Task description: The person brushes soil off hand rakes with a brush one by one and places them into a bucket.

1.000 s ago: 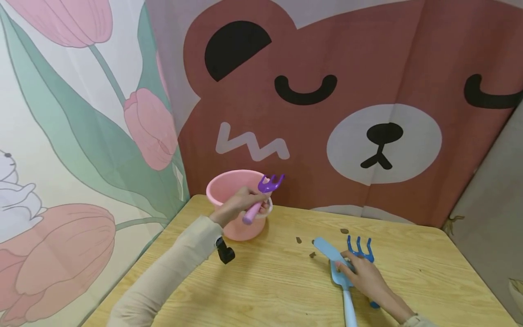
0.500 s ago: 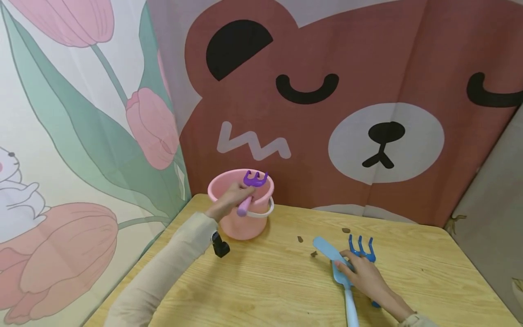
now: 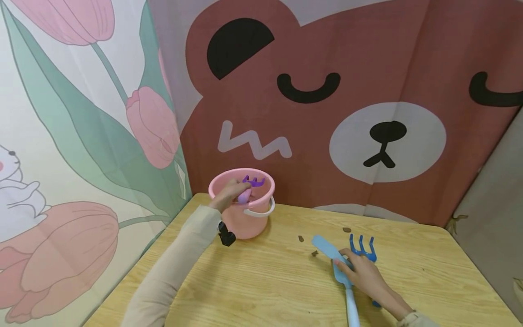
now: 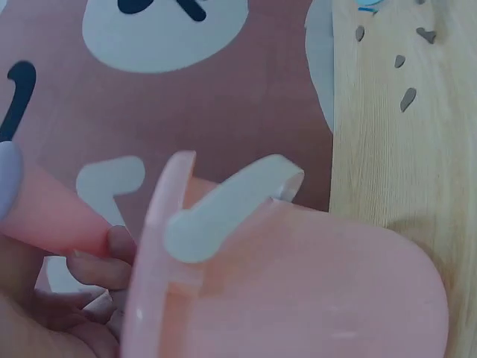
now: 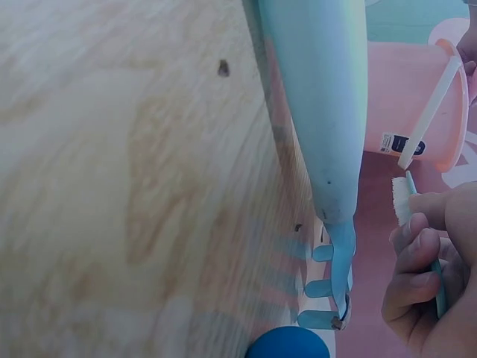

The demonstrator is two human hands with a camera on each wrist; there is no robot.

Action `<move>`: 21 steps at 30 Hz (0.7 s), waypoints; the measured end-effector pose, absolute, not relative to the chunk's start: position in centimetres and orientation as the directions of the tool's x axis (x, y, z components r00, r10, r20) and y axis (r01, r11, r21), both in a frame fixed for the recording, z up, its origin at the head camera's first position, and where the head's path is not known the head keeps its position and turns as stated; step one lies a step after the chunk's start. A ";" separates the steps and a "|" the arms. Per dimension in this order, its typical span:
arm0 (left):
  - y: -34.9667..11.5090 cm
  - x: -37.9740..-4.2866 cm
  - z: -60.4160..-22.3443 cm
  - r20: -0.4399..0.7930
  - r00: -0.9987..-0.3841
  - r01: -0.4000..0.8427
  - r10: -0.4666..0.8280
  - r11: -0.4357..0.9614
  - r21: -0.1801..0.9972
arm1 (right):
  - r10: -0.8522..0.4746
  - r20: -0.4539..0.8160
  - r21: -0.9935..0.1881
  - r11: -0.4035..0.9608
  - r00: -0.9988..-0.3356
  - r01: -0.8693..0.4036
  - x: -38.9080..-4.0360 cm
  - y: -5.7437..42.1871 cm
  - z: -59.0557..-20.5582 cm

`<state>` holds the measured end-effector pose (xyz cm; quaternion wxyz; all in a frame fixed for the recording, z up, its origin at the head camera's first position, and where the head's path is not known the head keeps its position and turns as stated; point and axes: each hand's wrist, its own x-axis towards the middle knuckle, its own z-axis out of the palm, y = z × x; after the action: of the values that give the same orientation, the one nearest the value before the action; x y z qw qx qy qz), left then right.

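My left hand (image 3: 231,190) holds a small toy hand rake by its pink handle (image 3: 244,196) over the mouth of a pink bucket (image 3: 247,223). The rake's purple tines (image 3: 256,182) show inside the rim. In the left wrist view the fingers grip the pink handle (image 4: 63,216) beside the bucket's rim. My right hand (image 3: 365,271) grips a light blue brush (image 3: 325,245); its white bristles (image 5: 401,200) show in the right wrist view. Beneath this hand lies a light blue tool (image 3: 351,306), its head partly covered. A dark blue rake (image 3: 362,250) lies alongside.
Several brown bits, one a dark flake (image 3: 347,230), lie on the wooden table (image 3: 253,286) between bucket and tools. The bucket's white handle (image 3: 261,213) hangs down its side. Printed curtains, one with a bear (image 3: 310,131), stand behind the table.
My left hand has moved the purple rake leftward and down, from the bucket's right side to within its rim. The bucket's white handle has come free of this hand. My right hand stays put.
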<state>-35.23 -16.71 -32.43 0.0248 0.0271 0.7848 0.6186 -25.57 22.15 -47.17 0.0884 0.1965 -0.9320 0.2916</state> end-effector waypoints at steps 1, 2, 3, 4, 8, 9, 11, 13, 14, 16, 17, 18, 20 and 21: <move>-16.7 -35.5 -32.5 -0.019 -0.998 -0.004 0.068 0.216 0.976 | -0.313 0.284 -0.505 0.754 -0.906 -0.419 -25.5 22.2 -47.2; -16.8 -35.6 -32.6 -0.031 -0.998 -0.018 0.062 0.206 0.978 | -0.310 0.290 -0.501 0.756 -0.905 -0.420 -25.5 22.2 -47.2; -16.8 -35.8 -32.6 -0.042 -0.998 -0.030 0.054 0.200 0.979 | -0.309 0.294 -0.499 0.757 -0.905 -0.421 -25.5 22.2 -47.3; -16.8 -35.9 -32.6 -0.050 -0.998 -0.041 0.043 0.195 0.980 | -0.307 0.296 -0.498 0.759 -0.905 -0.420 -25.5 22.2 -47.3; -17.0 -36.3 -32.7 -0.072 -0.997 -0.066 0.027 0.183 0.981 | -0.300 0.290 -0.502 0.761 -0.909 -0.411 -25.4 22.3 -47.4; -17.0 -36.3 -32.7 -0.075 -0.997 -0.070 0.024 0.181 0.981 | -0.300 0.284 -0.505 0.761 -0.911 -0.408 -25.4 22.3 -47.4; -17.1 -36.3 -32.8 -0.084 -0.996 -0.079 0.031 0.153 0.985 | -0.298 0.277 -0.508 0.761 -0.914 -0.402 -25.4 22.3 -47.4; -17.1 -36.3 -32.8 -0.088 -0.996 -0.083 0.033 0.133 0.988 | -0.295 0.281 -0.511 0.759 -0.913 -0.403 -25.4 22.3 -47.4; -17.1 -36.3 -32.8 -0.093 -0.995 -0.088 0.031 0.126 0.988 | -0.296 0.279 -0.511 0.760 -0.914 -0.402 -25.4 22.3 -47.4; -17.1 -36.4 -32.9 -0.106 -0.994 -0.102 0.034 0.107 0.989 | -0.300 0.276 -0.513 0.758 -0.913 -0.404 -25.4 22.4 -47.4; -17.1 -36.4 -32.9 -0.112 -0.993 -0.108 0.030 0.107 0.988 | -0.303 0.278 -0.513 0.756 -0.911 -0.408 -25.4 22.4 -47.5; -17.1 -36.4 -32.9 -0.117 -0.993 -0.113 0.033 0.109 0.988 | -0.306 0.281 -0.512 0.754 -0.910 -0.411 -25.4 22.5 -47.5; -17.1 -36.5 -32.9 -0.130 -0.991 -0.126 0.029 0.116 0.985 | -0.312 0.283 -0.510 0.752 -0.907 -0.418 -25.4 22.4 -47.6; -17.2 -36.5 -32.9 -0.134 -0.991 -0.130 0.030 0.119 0.984 | -0.314 0.286 -0.511 0.750 -0.905 -0.421 -25.4 22.4 -47.7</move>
<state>-36.51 -17.16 -32.95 0.0601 -0.0336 0.7454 0.6630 -25.36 22.44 -47.65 0.0912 0.1974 -0.9308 0.2937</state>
